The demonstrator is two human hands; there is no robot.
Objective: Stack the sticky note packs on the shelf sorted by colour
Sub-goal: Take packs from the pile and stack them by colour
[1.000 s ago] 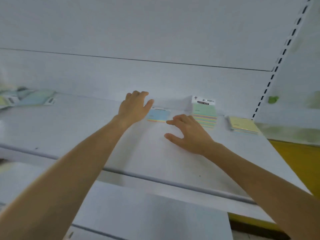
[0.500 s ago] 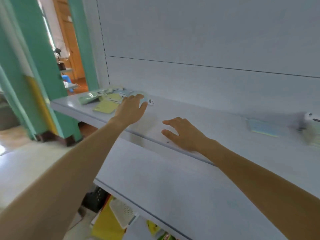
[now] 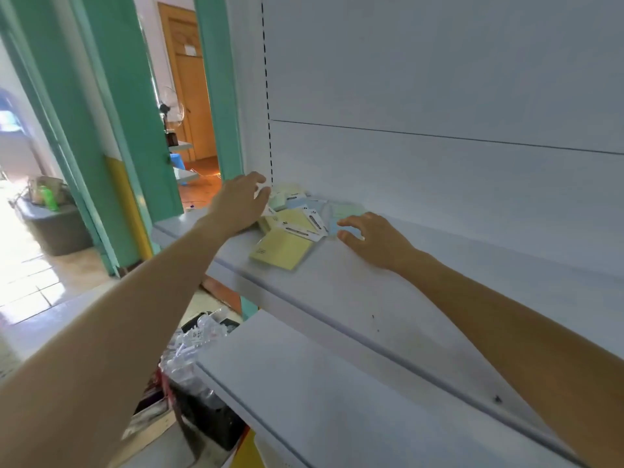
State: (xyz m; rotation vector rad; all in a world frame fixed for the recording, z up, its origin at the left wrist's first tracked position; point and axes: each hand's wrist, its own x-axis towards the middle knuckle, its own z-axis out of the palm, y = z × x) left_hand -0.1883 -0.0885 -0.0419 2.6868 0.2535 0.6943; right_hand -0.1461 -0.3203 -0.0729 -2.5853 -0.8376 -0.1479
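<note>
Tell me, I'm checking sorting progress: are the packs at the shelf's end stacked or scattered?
Scattered: the packs lie overlapping in a loose heap, yellow, blue and green mixed.

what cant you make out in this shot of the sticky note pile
Head view only:
- Pile of packs: count unclear; they overlap, and the left hand covers its left edge.
- White header labels: print too small and blurred.
- Right hand: its fingers hide whether it touches the blue pack.
</note>
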